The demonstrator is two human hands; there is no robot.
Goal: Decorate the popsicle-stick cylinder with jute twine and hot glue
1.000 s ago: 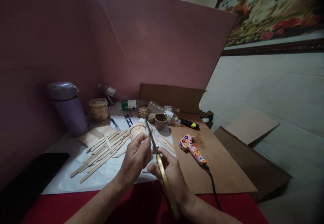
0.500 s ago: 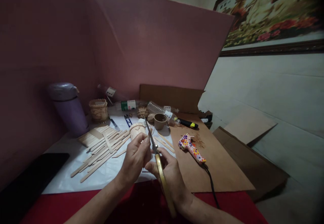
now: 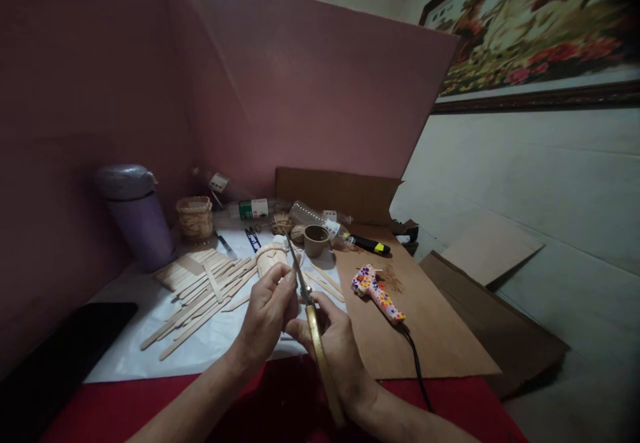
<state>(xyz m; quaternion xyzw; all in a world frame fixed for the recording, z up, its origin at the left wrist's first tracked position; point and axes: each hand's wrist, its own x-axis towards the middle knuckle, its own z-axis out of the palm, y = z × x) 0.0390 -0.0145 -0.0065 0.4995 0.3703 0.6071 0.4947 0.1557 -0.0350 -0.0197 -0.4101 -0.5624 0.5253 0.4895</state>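
Observation:
In the head view, my right hand point(image 3: 337, 339) is closed round the gold handles of a pair of scissors point(image 3: 317, 339), whose blades point up and away from me. Beside the blades, my left hand point(image 3: 270, 306) is closed with thumb and fingers pinched together; whatever lies in the pinch is too small to make out. Just beyond my left hand is a small cup covered in wooden sticks point(image 3: 271, 258), partly hidden by the hand. Flat wooden craft sticks point(image 3: 210, 296) lie in a loose pile to the left on white paper point(image 3: 120, 356).
A flowered glue gun point(image 3: 377, 294) with a black cord rests on cardboard point(image 3: 435, 343) at right. Behind stand a brown cup point(image 3: 317, 241), twine balls point(image 3: 282, 223), plastic bottles point(image 3: 310, 213), a yellow-black cutter point(image 3: 370, 243) and a woven-looking pot point(image 3: 195, 219). A purple flask point(image 3: 137, 219) stands left.
Hardly anything differs. Both hands and the scissors keep almost the same place, and the view has shifted very slightly.

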